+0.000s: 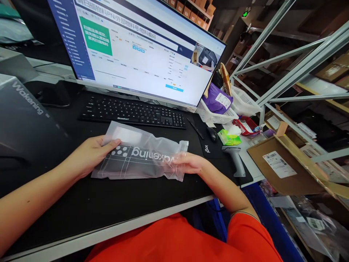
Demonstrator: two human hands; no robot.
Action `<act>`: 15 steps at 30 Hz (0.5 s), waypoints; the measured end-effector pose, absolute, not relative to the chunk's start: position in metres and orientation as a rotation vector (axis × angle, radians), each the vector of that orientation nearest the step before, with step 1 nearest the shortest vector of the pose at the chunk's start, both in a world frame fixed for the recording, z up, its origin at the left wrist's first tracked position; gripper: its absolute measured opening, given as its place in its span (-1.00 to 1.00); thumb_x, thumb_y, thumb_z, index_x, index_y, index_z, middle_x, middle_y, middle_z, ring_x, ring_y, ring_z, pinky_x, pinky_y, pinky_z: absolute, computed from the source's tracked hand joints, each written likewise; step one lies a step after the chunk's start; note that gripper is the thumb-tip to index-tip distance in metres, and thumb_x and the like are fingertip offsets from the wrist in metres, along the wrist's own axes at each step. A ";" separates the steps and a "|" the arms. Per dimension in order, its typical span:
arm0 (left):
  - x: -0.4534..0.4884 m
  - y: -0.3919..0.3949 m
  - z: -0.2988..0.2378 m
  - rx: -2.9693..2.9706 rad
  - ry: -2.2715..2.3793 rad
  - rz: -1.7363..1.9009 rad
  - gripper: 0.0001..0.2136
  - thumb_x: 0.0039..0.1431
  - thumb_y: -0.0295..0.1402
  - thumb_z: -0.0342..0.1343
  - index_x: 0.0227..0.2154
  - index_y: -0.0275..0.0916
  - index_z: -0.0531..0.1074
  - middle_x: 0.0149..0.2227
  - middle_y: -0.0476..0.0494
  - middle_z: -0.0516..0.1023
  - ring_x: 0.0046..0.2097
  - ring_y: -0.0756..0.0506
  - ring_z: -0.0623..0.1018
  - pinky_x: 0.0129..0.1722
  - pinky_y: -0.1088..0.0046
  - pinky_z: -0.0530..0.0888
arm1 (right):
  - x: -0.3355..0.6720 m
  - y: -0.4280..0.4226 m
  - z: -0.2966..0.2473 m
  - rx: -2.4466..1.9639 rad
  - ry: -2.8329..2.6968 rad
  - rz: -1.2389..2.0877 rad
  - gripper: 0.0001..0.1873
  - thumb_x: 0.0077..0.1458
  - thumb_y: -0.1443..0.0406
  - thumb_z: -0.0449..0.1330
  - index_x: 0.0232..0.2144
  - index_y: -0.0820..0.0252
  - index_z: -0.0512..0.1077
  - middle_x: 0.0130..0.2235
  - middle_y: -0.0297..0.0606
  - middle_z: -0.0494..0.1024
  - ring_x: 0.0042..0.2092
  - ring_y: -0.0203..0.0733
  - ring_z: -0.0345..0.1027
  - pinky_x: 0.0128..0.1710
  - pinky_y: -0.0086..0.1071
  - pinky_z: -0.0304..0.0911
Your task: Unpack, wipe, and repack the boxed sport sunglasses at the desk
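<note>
A frosted plastic zip bag (147,160) printed with upside-down white lettering and dots lies between my two hands, just above or on the black desk mat (117,203). My left hand (95,154) grips its left end, thumb on top and fingers hidden beneath. At the zip end on the right, my right hand (189,162) is closed on the bag, with its fingertips partly behind the plastic. A pale patch shows through the bag near my left thumb; what lies inside is unclear.
Behind the bag stand a black keyboard (133,112) and a lit monitor (141,47). A dark box (27,120) is at left. To the right are a mouse (212,134), a barcode scanner (235,162), a white basket (215,114) and an open carton (289,167).
</note>
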State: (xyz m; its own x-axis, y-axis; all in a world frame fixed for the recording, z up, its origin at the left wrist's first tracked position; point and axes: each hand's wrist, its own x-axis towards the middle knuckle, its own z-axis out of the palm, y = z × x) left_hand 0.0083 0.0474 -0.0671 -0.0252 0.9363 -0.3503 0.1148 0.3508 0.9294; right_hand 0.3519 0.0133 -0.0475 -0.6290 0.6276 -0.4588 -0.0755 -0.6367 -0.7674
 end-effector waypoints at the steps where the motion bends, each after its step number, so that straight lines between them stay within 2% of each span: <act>1: 0.005 0.047 -0.069 1.050 1.466 0.877 -0.06 -0.57 0.40 0.45 -0.16 -0.22 0.58 -0.29 -0.13 0.71 -0.33 -0.15 0.63 -0.39 0.42 0.58 | 0.352 0.016 -0.046 -1.061 -1.033 2.268 -0.51 -0.16 0.18 0.67 -0.19 0.32 0.70 -0.15 -0.15 0.72 -0.15 -0.21 0.57 -0.02 -0.37 0.45; 5: -0.008 0.044 -0.070 1.208 1.617 0.873 -0.20 -0.28 0.39 0.32 -0.17 -0.23 0.59 -0.34 -0.09 0.70 -0.32 -0.17 0.60 -0.40 0.45 0.50 | 0.362 0.023 -0.025 -1.146 -1.252 2.046 -0.50 -0.14 0.07 0.66 -0.24 0.29 0.71 -0.19 -0.16 0.74 -0.15 -0.17 0.57 -0.08 -0.36 0.44; 7: -0.010 0.042 -0.068 1.274 1.683 0.853 -0.31 -0.14 0.32 0.25 -0.21 -0.23 0.60 -0.36 -0.08 0.69 -0.31 -0.17 0.59 -0.38 0.46 0.46 | 0.376 0.024 -0.007 -1.187 -1.376 1.845 -0.52 -0.09 0.01 0.62 -0.26 0.25 0.73 -0.16 -0.13 0.76 -0.15 -0.14 0.56 -0.13 -0.34 0.42; 9: -0.009 0.040 -0.063 1.321 1.720 0.811 -0.37 -0.04 0.28 0.16 -0.22 -0.22 0.60 -0.37 -0.06 0.69 -0.30 -0.18 0.59 -0.33 0.45 0.45 | 0.394 0.023 0.012 -1.250 -1.404 1.597 -0.54 -0.13 -0.01 0.62 -0.31 0.22 0.75 -0.19 -0.15 0.76 -0.22 -0.20 0.53 -0.23 -0.39 0.37; 13: -0.009 0.045 -0.058 1.398 1.800 0.684 -0.37 -0.04 0.30 0.04 -0.24 -0.16 0.61 -0.57 -0.01 0.55 -0.44 -0.21 0.52 -0.41 0.40 0.36 | 0.434 0.020 0.047 -1.396 -1.237 1.172 -0.54 -0.31 -0.01 0.67 -0.44 0.17 0.73 -0.48 -0.32 0.65 -0.50 -0.39 0.26 -0.50 -0.46 0.14; 15: -0.015 0.050 -0.064 1.466 1.843 0.596 -0.40 -0.06 0.29 0.01 -0.31 -0.14 0.60 -0.60 -0.04 0.51 -0.45 -0.24 0.50 -0.42 0.36 0.32 | 0.449 0.018 0.066 -1.409 -1.161 1.021 -0.53 -0.40 0.03 0.69 -0.45 0.16 0.72 -0.55 -0.38 0.58 -0.56 -0.42 0.18 -0.57 -0.46 0.07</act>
State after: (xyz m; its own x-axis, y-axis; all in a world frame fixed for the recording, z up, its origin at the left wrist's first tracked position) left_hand -0.0148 0.0496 -0.0639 -0.1171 0.9648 -0.2354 0.6442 0.2542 0.7213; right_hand 0.4487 0.0180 0.0661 0.1819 0.9833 -0.0108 0.1369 -0.0362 -0.9899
